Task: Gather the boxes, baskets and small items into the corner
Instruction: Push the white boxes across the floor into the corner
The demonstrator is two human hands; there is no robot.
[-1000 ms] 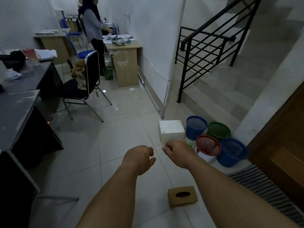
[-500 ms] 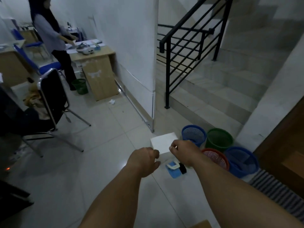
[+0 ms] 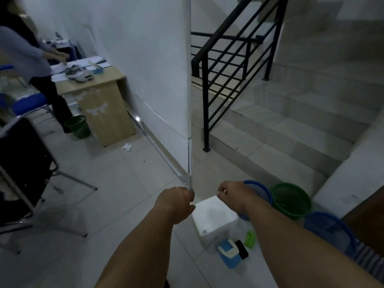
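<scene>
So, white box (image 3: 215, 216): flat on the floor tiles, below and between the two outstretched hands; every place below is given from it.
Box heading: cornerwise to the camera, one corner toward the end of the white wall (image 3: 166, 80), the opposite corner toward the viewer. Its top looks nearly square, so I can name no clear long axis.
Left hand (image 3: 175, 204): fingers curled into a fist with nothing seen in them, over the box's left corner; whether it touches the box I cannot tell.
Right hand (image 3: 234, 196): fingers curled under, nothing visible in them, over the box's far corner.
Why the hands sit so: one arm reaches out on each side of the box, which I read as an approach to take it by two sides, since it looks too broad for one hand.
Blue basket (image 3: 261, 190): just beyond the box to the right, mouth up, partly hidden by the right hand.
Green basket (image 3: 291, 200): farther right of the box, mouth up, beside the blue basket.
Second blue basket (image 3: 332, 227): well right of the box, behind the right forearm.
Why the baskets sit there: they crowd the foot of the stairs (image 3: 270, 154), probably the gathering corner, and the box is already near.
Small items: on the box's near side. A blue-and-white case (image 3: 228, 254) and a black piece (image 3: 242, 249) lie side by side, long axes slanting away to the left; a green piece (image 3: 250, 242) lies nearest the box, pointing away from the viewer.
</scene>
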